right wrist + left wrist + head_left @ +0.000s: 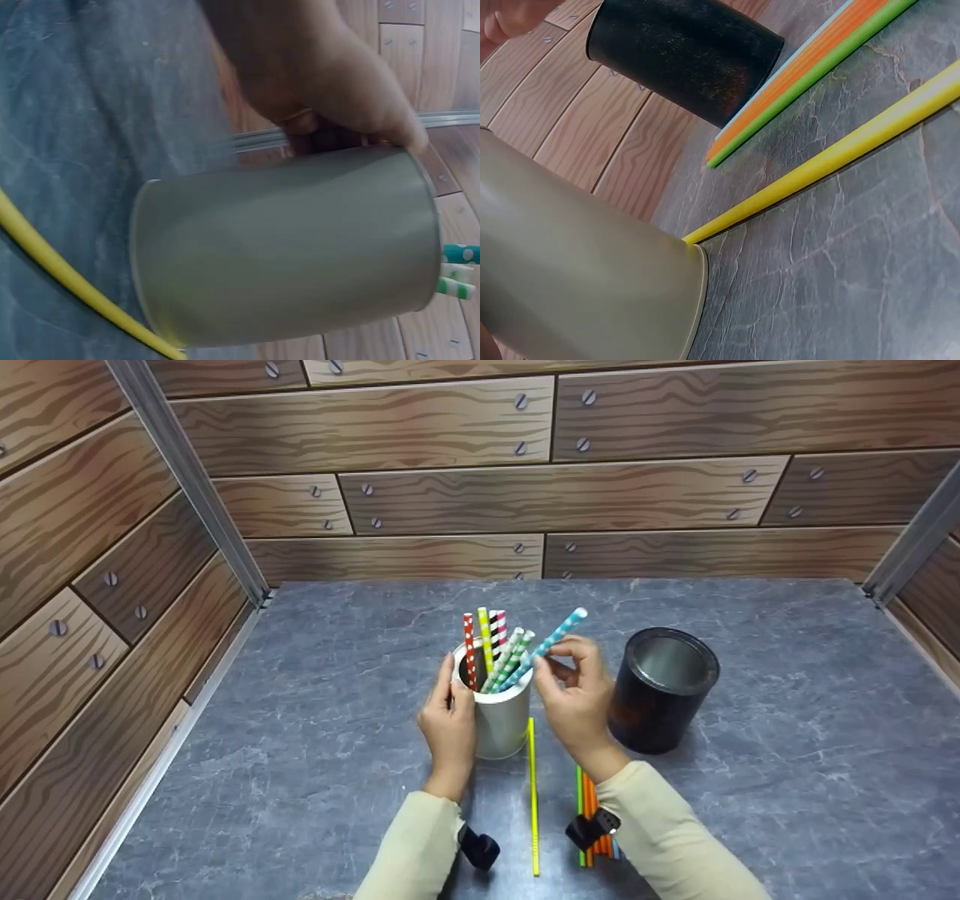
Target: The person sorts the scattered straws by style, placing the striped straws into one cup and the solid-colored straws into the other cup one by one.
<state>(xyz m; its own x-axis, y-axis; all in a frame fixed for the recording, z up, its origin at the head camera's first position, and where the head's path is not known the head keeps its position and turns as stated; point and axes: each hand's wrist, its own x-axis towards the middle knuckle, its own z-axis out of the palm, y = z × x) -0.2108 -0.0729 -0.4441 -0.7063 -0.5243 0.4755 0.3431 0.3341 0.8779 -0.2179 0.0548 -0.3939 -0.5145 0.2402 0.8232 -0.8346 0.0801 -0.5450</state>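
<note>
A pale grey can (pixel 501 727) stands upright on the table with several patterned paper straws (pixel 485 641) in it, red, yellow, black, pink and green. My left hand (pixel 447 727) holds the can by its left side, near the rim. At the can's right edge, my right hand (pixel 577 694) pinches a blue patterned straw (pixel 561 630) between thumb and fingers. That straw leans right, its lower end inside the can. In the right wrist view, the left hand (pixel 337 82) grips the can wall (pixel 285 247); the straw in my right hand is not clearly seen there.
A black can (pixel 660 705) stands right of my right hand. One plain yellow straw (pixel 534 802) lies in front of the grey can. Several orange, green and blue straws (pixel 802 75) lie together, partly under my right wrist in the head view. Wood-patterned panels (pixel 450 502) enclose the table.
</note>
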